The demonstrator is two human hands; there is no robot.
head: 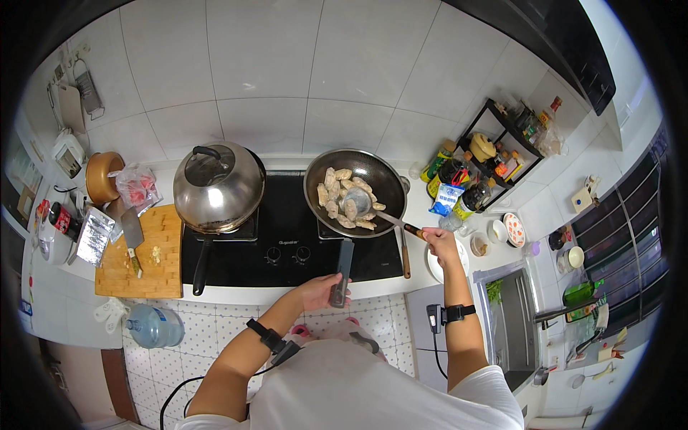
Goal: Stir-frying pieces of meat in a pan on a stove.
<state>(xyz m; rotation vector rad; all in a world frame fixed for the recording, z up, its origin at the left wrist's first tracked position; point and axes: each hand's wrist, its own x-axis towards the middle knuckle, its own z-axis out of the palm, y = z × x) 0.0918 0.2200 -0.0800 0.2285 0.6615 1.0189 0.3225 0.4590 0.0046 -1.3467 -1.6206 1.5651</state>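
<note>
A wok (384, 166) rests on the right burner of the black gas stove, and my left hand (321, 292) grips its dark handle (342, 269). Several pale, lightly browned pieces of what look like chicken wings (333, 188) lie inside. With my right hand (442, 245) I hold a metal ladle (396, 221) by the dark end of its handle. Its bowl sits down among the pieces, with one piece in or against it. Just beyond my right hand is a white plate (434, 266), partly hidden by my wrist and forearm.
A lidded pan (215, 183) occupies the left burner, its handle pointing towards me. Left of the stove, a wooden cutting board (166, 231) carries a cleaver (132, 231) and chopped garlic. Bottles and a black spice rack (505, 126) stand right, before the sink (516, 322).
</note>
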